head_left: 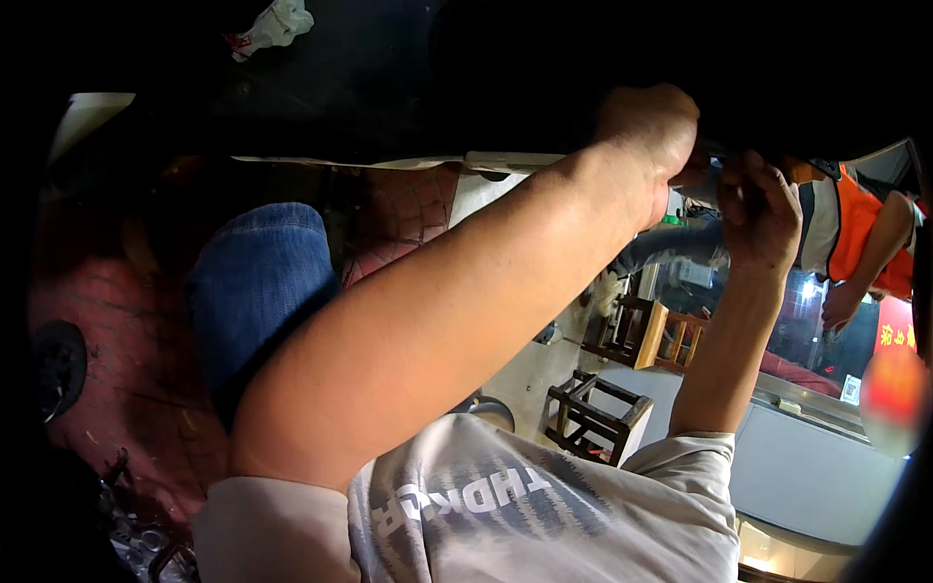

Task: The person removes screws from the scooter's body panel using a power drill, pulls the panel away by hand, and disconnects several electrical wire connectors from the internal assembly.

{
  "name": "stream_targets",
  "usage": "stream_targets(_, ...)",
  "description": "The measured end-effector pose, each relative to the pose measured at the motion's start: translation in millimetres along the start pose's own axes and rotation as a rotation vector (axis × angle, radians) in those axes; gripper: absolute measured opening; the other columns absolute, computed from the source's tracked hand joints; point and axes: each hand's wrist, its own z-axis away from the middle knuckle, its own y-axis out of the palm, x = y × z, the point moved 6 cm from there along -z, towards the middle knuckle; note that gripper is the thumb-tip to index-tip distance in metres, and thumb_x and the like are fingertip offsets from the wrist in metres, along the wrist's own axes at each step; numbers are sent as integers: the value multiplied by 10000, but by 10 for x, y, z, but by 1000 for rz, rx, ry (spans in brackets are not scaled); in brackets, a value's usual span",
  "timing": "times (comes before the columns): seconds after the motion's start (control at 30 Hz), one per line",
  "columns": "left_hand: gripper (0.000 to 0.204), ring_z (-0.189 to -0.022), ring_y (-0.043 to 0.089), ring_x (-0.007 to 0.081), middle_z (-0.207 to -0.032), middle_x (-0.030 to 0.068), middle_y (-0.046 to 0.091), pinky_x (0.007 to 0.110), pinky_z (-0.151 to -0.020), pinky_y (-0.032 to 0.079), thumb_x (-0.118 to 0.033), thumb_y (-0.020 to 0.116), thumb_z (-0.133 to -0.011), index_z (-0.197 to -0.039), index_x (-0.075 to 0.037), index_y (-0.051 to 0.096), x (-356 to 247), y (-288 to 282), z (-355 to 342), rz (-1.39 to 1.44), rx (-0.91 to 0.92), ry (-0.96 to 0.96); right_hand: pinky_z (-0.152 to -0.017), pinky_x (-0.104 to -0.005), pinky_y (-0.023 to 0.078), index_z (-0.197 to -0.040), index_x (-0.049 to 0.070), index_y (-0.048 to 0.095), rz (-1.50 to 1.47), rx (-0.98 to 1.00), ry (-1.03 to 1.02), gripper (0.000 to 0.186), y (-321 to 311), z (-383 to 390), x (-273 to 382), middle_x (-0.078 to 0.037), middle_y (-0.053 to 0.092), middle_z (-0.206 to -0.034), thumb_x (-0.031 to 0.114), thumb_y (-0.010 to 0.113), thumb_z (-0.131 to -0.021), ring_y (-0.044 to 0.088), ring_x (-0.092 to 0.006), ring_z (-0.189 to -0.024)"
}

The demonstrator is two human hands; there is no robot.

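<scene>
— Up by the dark panel, how many hands do you have, and what do they grip?

— Two. Your left hand bends at the wrist, its fingers lost in shadow, so I can't tell whether it is closed on anything. Your right hand is raised near it, lower and to the right, fingers partly curled; I can't tell whether that one holds something either. The one panel spreads left of your left hand, its pale edge running left from behind that wrist.

— What lies around your hands, and what blocks the sight?

— Your left forearm cuts across much of the view. Just right of your right hand is one person in an orange vest, partly hidden behind it. Below your hands I count at least two wooden stools. Far left of your left hand are one white wrapper, higher up, and one dark wheel, lower down.

— Any writing near you?

— Below and right of your right hand, a red sign with yellow characters and one square code label; below both hands, pale lettering on your shirt, upside down
</scene>
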Motion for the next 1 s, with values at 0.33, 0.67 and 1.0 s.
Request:
stream_targets(0.33, 144, -779, 693, 267, -888, 149, 698, 394, -728, 591, -94, 560, -942, -937, 6, 662, 21, -65, -49, 2, -11, -22, -607, -292, 416, -1089, 11, 683, -228, -62, 86, 251, 3, 133, 13, -186, 731, -960, 223, 573, -1014, 523, -167, -626)
stream_targets(0.67, 158, -802, 689, 267, -882, 149, 692, 393, -735, 587, -114, 561, -948, -949, 10, 660, -9, -40, -65, 24, 31, -50, -549, -261, 360, -1140, 6, 630, -232, 17, -25, 263, 48, 187, 25, -120, 698, -933, 206, 533, -999, 510, -153, -656)
stream_targets(1.0, 320, -908, 718, 309, -942, 197, 708, 453, -835, 607, -224, 430, -1027, -985, 18, 635, -101, -252, -169, -86, -21, -172, -463, -340, 409, -617, 108, 573, 1166, 1065, -765, 203, 1864, 697, 58, -46, 554, -624, 194, 744, -686, 540, -183, -523)
